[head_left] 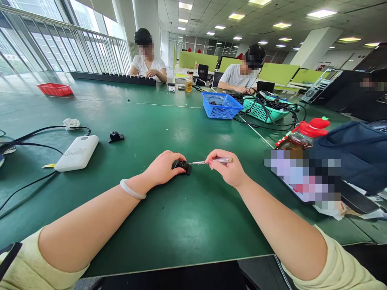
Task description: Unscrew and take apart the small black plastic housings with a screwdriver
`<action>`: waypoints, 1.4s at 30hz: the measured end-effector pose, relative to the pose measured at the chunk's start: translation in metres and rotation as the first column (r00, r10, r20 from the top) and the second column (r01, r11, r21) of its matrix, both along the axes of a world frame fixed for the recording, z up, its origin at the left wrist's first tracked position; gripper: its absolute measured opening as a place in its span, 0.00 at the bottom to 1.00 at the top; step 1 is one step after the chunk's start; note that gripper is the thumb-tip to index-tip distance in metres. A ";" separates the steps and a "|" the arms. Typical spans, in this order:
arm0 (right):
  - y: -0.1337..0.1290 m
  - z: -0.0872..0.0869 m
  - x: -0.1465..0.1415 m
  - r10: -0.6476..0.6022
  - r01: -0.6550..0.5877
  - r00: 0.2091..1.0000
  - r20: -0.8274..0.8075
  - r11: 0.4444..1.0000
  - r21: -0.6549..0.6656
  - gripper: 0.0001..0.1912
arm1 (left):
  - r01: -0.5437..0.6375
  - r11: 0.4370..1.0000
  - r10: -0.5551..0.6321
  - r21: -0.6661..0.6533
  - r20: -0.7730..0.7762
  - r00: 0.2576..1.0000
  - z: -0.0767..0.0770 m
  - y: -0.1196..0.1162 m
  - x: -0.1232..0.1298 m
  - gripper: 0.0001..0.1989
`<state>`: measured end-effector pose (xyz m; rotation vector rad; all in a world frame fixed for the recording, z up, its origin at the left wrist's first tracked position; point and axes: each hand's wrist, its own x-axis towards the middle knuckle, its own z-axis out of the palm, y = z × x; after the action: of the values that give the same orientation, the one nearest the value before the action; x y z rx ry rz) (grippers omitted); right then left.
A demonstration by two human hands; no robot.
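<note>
My left hand (165,167) is closed around a small black part (183,165), pressing it against the green table (187,229). What exactly this part is, I cannot make out; the fingers cover its left side. In my right hand (226,167) is a slim screwdriver (222,160) with a clear, purplish handle, held almost level between thumb and fingers. Its thin metal shaft points left, and the tip meets the right side of the black part. Another small black piece (115,137) lies apart on the table, up and left of my left hand.
A white power bank (78,153) with black cables lies at left. Beyond stand a red tray (55,89), a blue basket (222,105) and a green basket (266,110) of cables. At right are a red-lidded bottle (305,133) and a dark bag (353,153). Two people sit across the table.
</note>
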<state>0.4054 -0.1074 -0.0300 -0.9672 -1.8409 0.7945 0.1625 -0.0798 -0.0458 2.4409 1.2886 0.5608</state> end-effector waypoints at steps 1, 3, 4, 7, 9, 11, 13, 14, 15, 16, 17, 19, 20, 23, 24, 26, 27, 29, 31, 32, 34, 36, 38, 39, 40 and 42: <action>0.000 0.000 0.000 0.002 -0.002 1.000 -0.004 1.000 -0.005 0.08 | 0.001 1.000 -0.001 0.000 -0.001 1.000 0.000 0.000 0.000 0.14; 0.001 0.000 0.000 0.008 -0.008 1.000 -0.012 1.000 -0.012 0.08 | 0.003 1.000 -0.003 0.003 -0.001 1.000 -0.001 0.001 0.000 0.14; 0.001 0.000 0.000 0.010 -0.010 1.000 -0.014 1.000 -0.014 0.08 | 0.003 1.000 -0.003 0.005 -0.001 1.000 -0.001 0.001 0.000 0.14; 0.001 0.000 0.000 0.007 -0.007 1.000 -0.016 1.000 -0.014 0.08 | 0.002 1.000 -0.002 0.005 0.002 1.000 -0.001 0.001 0.000 0.14; 0.001 -0.001 0.000 0.009 -0.009 1.000 -0.014 1.000 -0.015 0.08 | 0.005 1.000 -0.005 0.001 0.005 1.000 -0.001 0.001 0.000 0.15; 0.001 -0.001 0.000 0.014 -0.015 1.000 -0.016 1.000 -0.020 0.08 | 0.008 1.000 -0.008 -0.003 0.008 1.000 -0.001 0.001 0.000 0.15; 0.000 -0.001 -0.001 0.019 -0.019 1.000 -0.015 0.999 -0.027 0.08 | 0.008 1.000 -0.008 -0.008 0.011 1.000 0.000 0.000 0.000 0.14; 0.000 -0.001 -0.001 0.019 -0.019 1.000 -0.014 0.999 -0.032 0.08 | 0.007 1.000 -0.007 -0.009 0.012 1.000 0.000 0.000 0.000 0.14; 0.000 -0.001 -0.001 0.019 -0.019 1.000 -0.015 0.999 -0.040 0.08 | 0.007 1.000 -0.007 -0.011 0.012 1.000 0.000 0.000 0.000 0.14; 0.001 -0.001 -0.001 0.018 -0.019 1.000 -0.019 0.998 -0.053 0.08 | 0.006 1.000 -0.006 -0.011 0.012 1.000 0.000 0.000 0.000 0.14; 0.001 -0.002 -0.001 0.017 -0.019 0.999 -0.030 0.997 -0.070 0.08 | 0.006 1.000 -0.006 -0.011 0.011 1.000 0.000 0.000 0.000 0.14; 0.004 -0.004 0.000 0.016 -0.024 0.997 -0.072 0.993 -0.115 0.07 | 0.004 1.000 -0.004 -0.010 0.008 1.000 0.000 0.001 0.000 0.14; 0.006 -0.006 0.000 0.014 -0.029 0.994 -0.105 0.989 -0.143 0.07 | 0.001 1.000 -0.001 -0.011 0.006 1.000 0.000 0.001 0.001 0.15; 0.013 -0.012 -0.001 -0.027 -0.042 0.967 -0.254 0.964 -0.263 0.07 | -0.009 1.000 0.009 -0.015 0.001 1.000 0.000 0.001 0.001 0.15; 0.016 -0.014 -0.001 -0.058 -0.051 0.946 -0.319 0.945 -0.324 0.07 | -0.010 1.000 0.010 -0.016 0.000 1.000 0.000 0.001 0.001 0.15; 0.020 -0.016 -0.002 -0.134 -0.073 0.899 -0.418 0.893 -0.444 0.07 | -0.011 1.000 0.010 -0.017 -0.003 1.000 -0.001 0.001 0.000 0.15; 0.021 -0.017 -0.002 -0.168 -0.080 0.880 -0.445 0.870 -0.487 0.07 | -0.010 1.000 0.010 -0.016 -0.003 1.000 -0.001 0.001 0.000 0.15; 0.022 -0.016 -0.002 -0.213 -0.069 0.860 -0.463 0.851 -0.520 0.07 | -0.003 1.000 0.003 -0.015 0.000 1.000 -0.001 0.001 -0.001 0.15; 0.021 -0.014 -0.003 -0.222 -0.051 0.856 -0.467 0.863 -0.503 0.08 | 0.008 1.000 -0.007 -0.015 0.005 1.000 -0.001 0.002 -0.001 0.15; 0.020 -0.012 -0.003 -0.215 -0.048 0.857 -0.468 0.872 -0.487 0.08 | 0.014 1.000 -0.014 -0.016 0.007 1.000 -0.001 0.002 -0.001 0.15; 0.018 -0.011 -0.004 -0.185 -0.057 0.868 -0.461 0.885 -0.463 0.09 | 0.023 0.999 -0.023 -0.022 0.012 1.000 -0.001 0.002 -0.001 0.15; 0.017 -0.011 -0.005 -0.150 -0.071 0.886 -0.439 0.892 -0.447 0.09 | 0.027 0.999 -0.026 -0.026 0.018 0.999 -0.001 0.002 -0.001 0.15; 0.017 -0.013 -0.006 -0.122 -0.077 0.903 -0.413 0.898 -0.434 0.09 | 0.026 0.999 -0.025 -0.030 0.023 0.999 -0.002 0.002 -0.001 0.15; 0.017 -0.013 -0.006 -0.111 -0.080 0.909 -0.402 0.900 -0.429 0.09 | 0.026 0.999 -0.025 -0.030 0.026 0.999 -0.002 0.002 -0.001 0.15; 0.017 -0.014 -0.006 -0.100 -0.085 0.914 -0.393 0.900 -0.427 0.09 | 0.026 0.999 -0.026 -0.029 0.027 0.999 -0.002 0.002 -0.001 0.15; 0.017 -0.016 -0.006 -0.085 -0.101 0.918 -0.386 0.893 -0.438 0.09 | 0.030 0.999 -0.029 -0.027 0.025 0.999 -0.002 0.002 -0.001 0.16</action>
<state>0.3990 -0.0904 -0.0458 -0.9891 -1.3289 1.3589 0.1612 -0.0773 -0.0483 2.4196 1.2403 0.5594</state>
